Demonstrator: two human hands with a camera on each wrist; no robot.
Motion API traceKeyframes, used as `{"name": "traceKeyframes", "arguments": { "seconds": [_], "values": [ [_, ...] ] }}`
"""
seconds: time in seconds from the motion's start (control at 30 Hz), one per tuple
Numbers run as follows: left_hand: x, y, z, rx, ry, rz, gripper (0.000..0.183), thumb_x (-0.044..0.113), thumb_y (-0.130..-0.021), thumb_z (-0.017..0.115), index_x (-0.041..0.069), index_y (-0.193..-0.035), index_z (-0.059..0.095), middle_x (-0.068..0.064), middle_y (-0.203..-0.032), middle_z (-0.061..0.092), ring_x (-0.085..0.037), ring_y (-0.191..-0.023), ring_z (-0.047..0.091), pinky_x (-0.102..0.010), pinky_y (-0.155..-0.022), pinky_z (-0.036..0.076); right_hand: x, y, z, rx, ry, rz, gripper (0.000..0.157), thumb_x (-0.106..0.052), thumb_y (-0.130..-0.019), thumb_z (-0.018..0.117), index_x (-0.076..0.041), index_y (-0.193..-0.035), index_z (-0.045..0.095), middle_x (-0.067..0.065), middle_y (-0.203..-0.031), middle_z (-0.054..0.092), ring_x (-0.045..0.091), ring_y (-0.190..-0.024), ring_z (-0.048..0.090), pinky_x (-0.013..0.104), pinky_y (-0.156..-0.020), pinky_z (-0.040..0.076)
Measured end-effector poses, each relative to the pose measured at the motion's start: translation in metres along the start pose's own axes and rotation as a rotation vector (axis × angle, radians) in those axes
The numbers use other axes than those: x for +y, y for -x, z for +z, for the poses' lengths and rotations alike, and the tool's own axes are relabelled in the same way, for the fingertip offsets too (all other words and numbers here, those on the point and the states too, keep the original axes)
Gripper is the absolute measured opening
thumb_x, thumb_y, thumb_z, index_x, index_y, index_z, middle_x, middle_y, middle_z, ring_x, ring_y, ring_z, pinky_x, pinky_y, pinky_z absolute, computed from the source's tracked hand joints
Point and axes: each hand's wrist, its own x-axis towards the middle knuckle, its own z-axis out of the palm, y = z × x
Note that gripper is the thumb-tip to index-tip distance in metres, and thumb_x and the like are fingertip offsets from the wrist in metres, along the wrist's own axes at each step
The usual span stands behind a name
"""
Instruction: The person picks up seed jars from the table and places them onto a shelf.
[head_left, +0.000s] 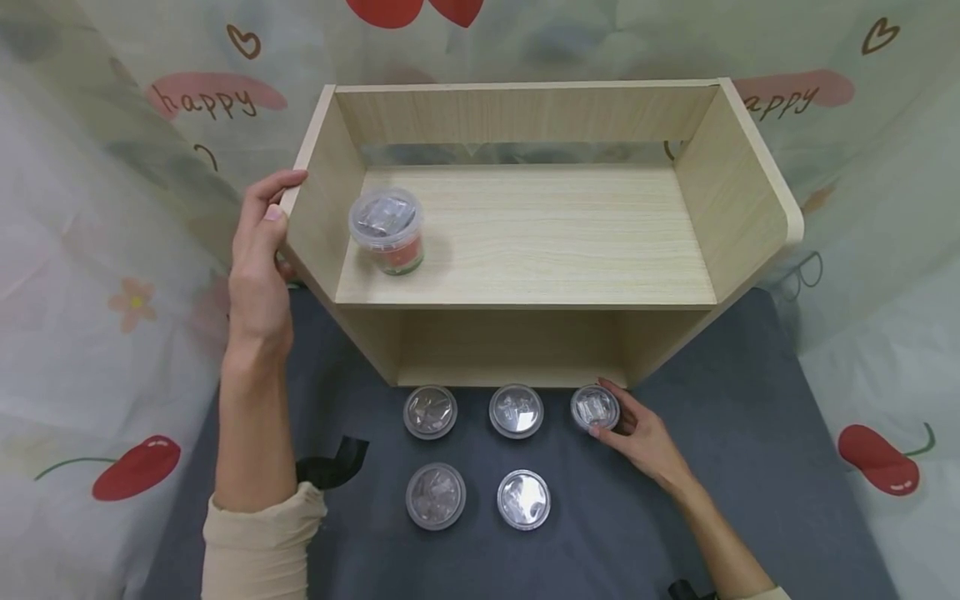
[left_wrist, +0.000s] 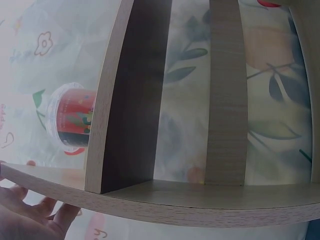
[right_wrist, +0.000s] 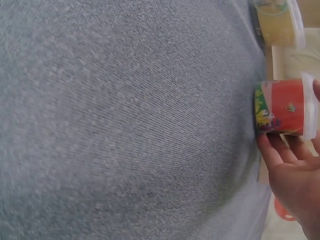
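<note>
My left hand [head_left: 258, 250] grips the left side panel of a light wooden two-tier shelf [head_left: 525, 242], near its upper front edge. In the left wrist view, fingers [left_wrist: 37, 212] show along that panel. My right hand [head_left: 648, 442] holds a small clear-lidded tub [head_left: 595, 407] between thumb and fingers, just in front of the shelf's right end. The right wrist view shows this tub's red printed side [right_wrist: 287, 107] and pale lid, its base right at the cloth. A similar red tub [head_left: 397, 254] stands on the upper tier, at the left.
Several lidded tubs stand on the dark grey cloth [head_left: 600, 533] before the shelf, among them a back-left tub [head_left: 431, 412], a back-middle tub [head_left: 517, 411] and a front-left tub [head_left: 436, 497]. A black strap [head_left: 337, 467] lies beside my left forearm. Patterned curtain [head_left: 97, 333] surrounds the shelf.
</note>
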Motion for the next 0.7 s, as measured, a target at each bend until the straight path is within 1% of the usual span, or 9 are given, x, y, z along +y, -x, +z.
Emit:
{"name": "traceKeyframes", "arguments": {
  "seconds": [0.17,0.27,0.5,0.7],
  "values": [
    [-0.0002,0.0002,-0.0003,0.0,-0.002,0.001,0.041,0.021,-0.101,0.032,0.018,-0.134,0.058,-0.009,-0.13,0.052,-0.024,-0.1,0.05,-0.041,-0.077,0.034,0.0046,0.0008,0.0015,0.0,0.025,-0.004,0.08,-0.012,-0.084,0.081,-0.011,-0.152,0.04,0.018,-0.154,0.038,0.034,-0.129,0.05,0.012,-0.09,0.045],
    [0.0001,0.0001,-0.0004,0.001,0.001,0.0,0.041,0.021,-0.102,0.032,0.018,-0.134,0.058,-0.009,-0.13,0.052,-0.024,-0.1,0.051,-0.041,-0.077,0.035,0.0062,0.0012,0.0018,0.0,0.049,-0.007,0.081,-0.013,-0.084,0.081,-0.013,-0.153,0.039,0.016,-0.155,0.037,0.036,-0.131,0.048,0.01,-0.091,0.043],
    [0.0001,-0.0011,0.001,-0.01,0.013,-0.008,0.04,0.022,-0.102,0.033,0.018,-0.134,0.057,-0.009,-0.128,0.053,-0.024,-0.099,0.052,-0.039,-0.076,0.037,0.0056,0.0015,0.0017,0.0,0.024,0.02,0.08,-0.014,-0.083,0.082,-0.016,-0.152,0.041,0.015,-0.154,0.039,0.032,-0.128,0.051,0.012,-0.089,0.045],
    [-0.0007,0.0,-0.0003,0.001,0.013,-0.009,0.04,0.022,-0.102,0.033,0.018,-0.134,0.057,-0.009,-0.128,0.053,-0.024,-0.097,0.052,-0.039,-0.074,0.038,0.002,-0.0012,0.0005,-0.003,0.013,0.025,0.077,-0.015,-0.085,0.08,-0.012,-0.151,0.042,0.018,-0.152,0.041,0.033,-0.124,0.054,0.015,-0.086,0.049]
  ]
}}
